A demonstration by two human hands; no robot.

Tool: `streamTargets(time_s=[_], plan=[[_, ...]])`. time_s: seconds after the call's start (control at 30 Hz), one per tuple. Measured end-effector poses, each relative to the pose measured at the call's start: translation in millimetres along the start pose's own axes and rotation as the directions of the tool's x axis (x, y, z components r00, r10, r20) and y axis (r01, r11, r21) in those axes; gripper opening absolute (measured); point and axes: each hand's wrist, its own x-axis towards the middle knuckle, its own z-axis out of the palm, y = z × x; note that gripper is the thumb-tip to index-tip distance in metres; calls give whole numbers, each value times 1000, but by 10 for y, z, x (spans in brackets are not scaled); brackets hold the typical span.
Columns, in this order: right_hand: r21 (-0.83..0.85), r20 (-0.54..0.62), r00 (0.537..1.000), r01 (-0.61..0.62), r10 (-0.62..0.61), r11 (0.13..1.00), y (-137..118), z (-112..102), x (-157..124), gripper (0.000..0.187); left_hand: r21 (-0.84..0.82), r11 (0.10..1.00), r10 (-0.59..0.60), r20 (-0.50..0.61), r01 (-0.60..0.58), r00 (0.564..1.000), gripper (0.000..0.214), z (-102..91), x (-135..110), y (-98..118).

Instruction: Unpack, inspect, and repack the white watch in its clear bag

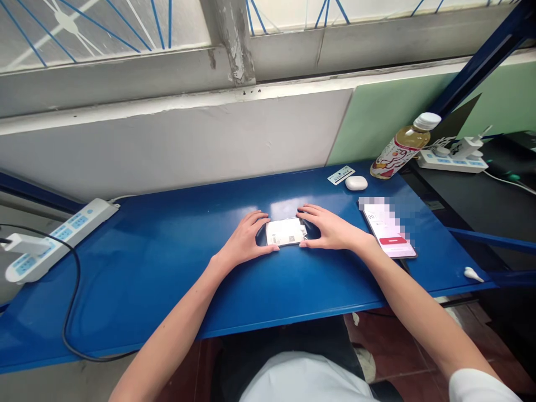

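A small flat white pack lies on the blue table, its face printed with a barcode and a QR code; I cannot tell its exact kind. My left hand curves round its left end, thumb at the near edge and fingertips at the far edge. Around the right end is my right hand, thumb near the lower corner and fingers bent over the far side. Both palms stay apart from the pack, with dark gaps between.
To the right lies a phone with its screen lit. Behind it are a white earbud case, a card and a drink bottle. One earbud rests near the right corner. A power strip and black cable occupy the left.
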Motion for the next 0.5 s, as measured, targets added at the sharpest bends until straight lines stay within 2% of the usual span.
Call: streamTargets(time_s=[0.2,0.33,0.5], plan=[[-29,-138,990,-31,26,999,-146,60,69,60,-6,1000,16,-5,-16,1000,68,-1,0,-2],[-51,-117,993,2,-7,999,-190,87,86,42,6,1000,19,-16,-19,1000,67,23,-2,-16],[3,-67,997,26,-26,1000,-176,92,76,44,9,1000,20,-7,-20,1000,66,37,4,-10]])
